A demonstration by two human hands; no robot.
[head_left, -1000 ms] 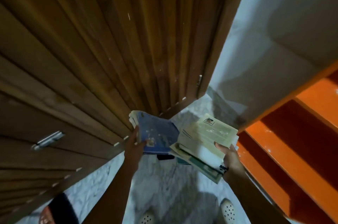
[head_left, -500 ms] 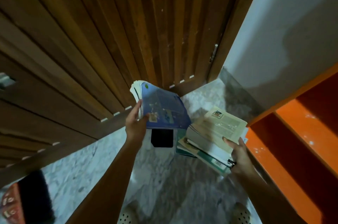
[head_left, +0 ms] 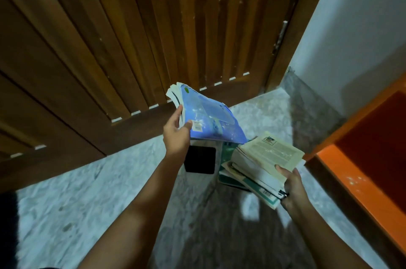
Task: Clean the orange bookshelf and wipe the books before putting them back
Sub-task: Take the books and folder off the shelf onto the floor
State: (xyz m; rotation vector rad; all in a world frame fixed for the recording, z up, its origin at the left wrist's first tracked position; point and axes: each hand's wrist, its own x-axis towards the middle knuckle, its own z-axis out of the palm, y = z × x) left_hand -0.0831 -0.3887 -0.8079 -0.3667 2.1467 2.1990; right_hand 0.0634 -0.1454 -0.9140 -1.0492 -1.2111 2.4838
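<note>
My left hand grips a bundle of thin books topped by a blue cover, held tilted above the floor. My right hand holds a thicker stack of books from below, a yellowed printed cover on top and green-edged ones underneath. The two bundles almost touch in the middle. The orange bookshelf stands at the right edge, its dusty shelf bare where I can see it.
A brown slatted wooden door fills the top and left. A white wall meets it at the corner. Below the books a white object with a black square lies on the marble floor.
The view has tilted down and turned toward the corner. Both hands with their books have moved slightly lower and closer to the floor; the grips are unchanged.
</note>
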